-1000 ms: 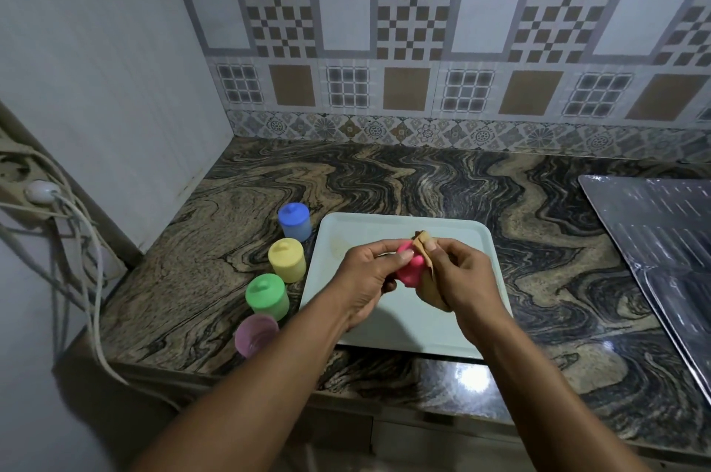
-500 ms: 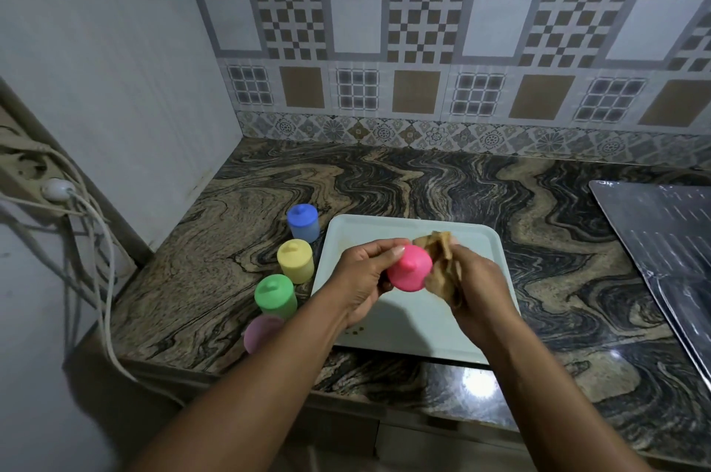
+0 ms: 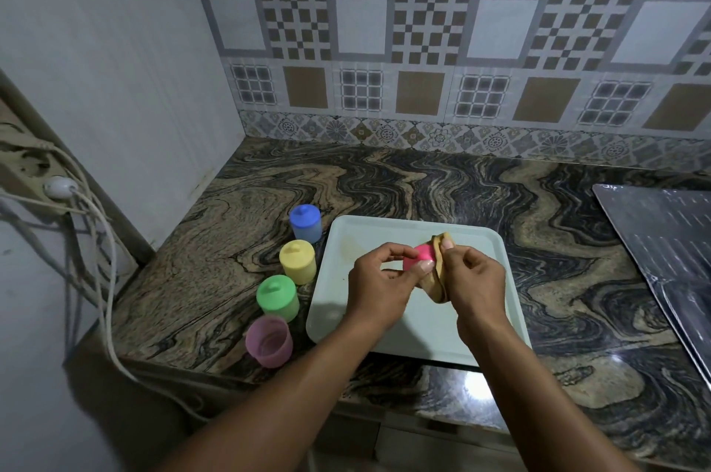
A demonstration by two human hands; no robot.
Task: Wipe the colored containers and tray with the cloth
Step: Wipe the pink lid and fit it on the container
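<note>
Above the pale tray (image 3: 496, 333), my left hand (image 3: 379, 285) grips a pink lid (image 3: 419, 258). My right hand (image 3: 471, 281) presses a tan cloth (image 3: 438, 271) against the lid's right side. Left of the tray stand, in a row from far to near, a blue container (image 3: 306, 223), a yellow container (image 3: 297, 261) and a green container (image 3: 277, 297), each with its lid on. Nearest in the row is a pink container (image 3: 269, 340), standing open without a lid.
The tray lies on a dark marbled counter (image 3: 423, 183) in a corner with tiled walls. A shiny metal sheet (image 3: 661, 252) lies at the right. Cables and a socket (image 3: 57, 189) hang off the counter's left end.
The lid has turned in my left hand and the cloth has shifted onto its right side. The camera has tilted slightly; the containers have not moved.
</note>
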